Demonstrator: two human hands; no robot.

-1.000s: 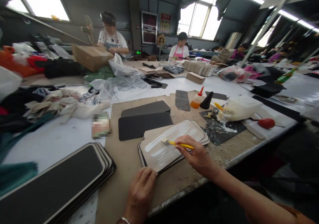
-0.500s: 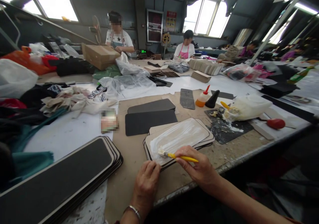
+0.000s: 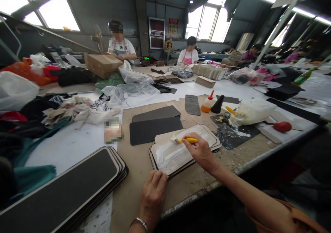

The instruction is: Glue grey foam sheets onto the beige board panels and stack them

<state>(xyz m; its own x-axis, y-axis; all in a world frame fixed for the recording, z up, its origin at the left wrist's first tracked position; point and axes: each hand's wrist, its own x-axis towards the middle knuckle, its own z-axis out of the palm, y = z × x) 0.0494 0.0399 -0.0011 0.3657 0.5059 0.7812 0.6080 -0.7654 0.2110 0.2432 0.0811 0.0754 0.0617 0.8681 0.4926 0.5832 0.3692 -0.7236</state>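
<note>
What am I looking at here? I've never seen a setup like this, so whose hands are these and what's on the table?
There is no machine: these are a person's bare hands, seen by a head-worn camera looking forward and down. The right hand holds a yellow-handled brush over a stack of beige panels, the top one streaked white. The left hand has its fingers at the stack's near corner. Around it lie dark panels, a red-tipped bottle and a longer stack at left.

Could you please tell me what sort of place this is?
Most likely a factory workshop, judging by the stack of boards streaked white, the brush in the right hand, and the co-worker in a pink apron.
</note>
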